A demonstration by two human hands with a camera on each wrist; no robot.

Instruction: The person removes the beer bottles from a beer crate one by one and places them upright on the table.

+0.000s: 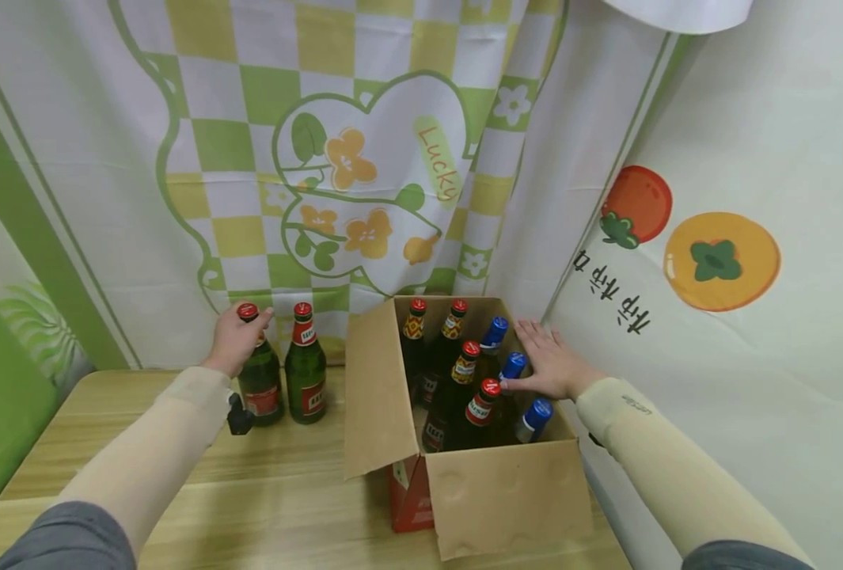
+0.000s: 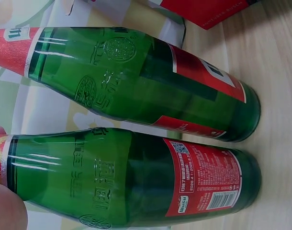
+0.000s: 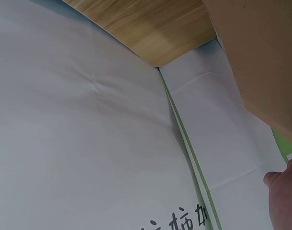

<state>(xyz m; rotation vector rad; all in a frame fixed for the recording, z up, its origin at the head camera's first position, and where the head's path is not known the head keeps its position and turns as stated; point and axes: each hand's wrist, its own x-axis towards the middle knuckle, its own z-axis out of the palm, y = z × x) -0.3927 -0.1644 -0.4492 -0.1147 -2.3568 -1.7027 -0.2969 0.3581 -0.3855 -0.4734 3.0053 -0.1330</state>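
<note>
My left hand (image 1: 232, 340) grips the neck of a green beer bottle (image 1: 260, 389) with a red cap, upright at the table's left. In the left wrist view this beer bottle (image 2: 79, 177) shows a red back label with a barcode. Just right of it, a second green beer bottle (image 1: 305, 368) stands apart from my hand. Near the middle is an open cardboard box (image 1: 510, 499) holding several bottles, some red-capped (image 1: 470, 348), others blue-capped (image 1: 538, 410). On the box's right edge rests my right hand (image 1: 552, 364), fingers spread; its wrist view shows only part of it.
The wooden table (image 1: 279, 491) carries the box and both green bottles. Two box flaps fold outward, one left (image 1: 374, 396) and one to the front. A checked curtain (image 1: 271, 95) hangs behind, and a printed white cloth (image 1: 749, 380) covers the right side.
</note>
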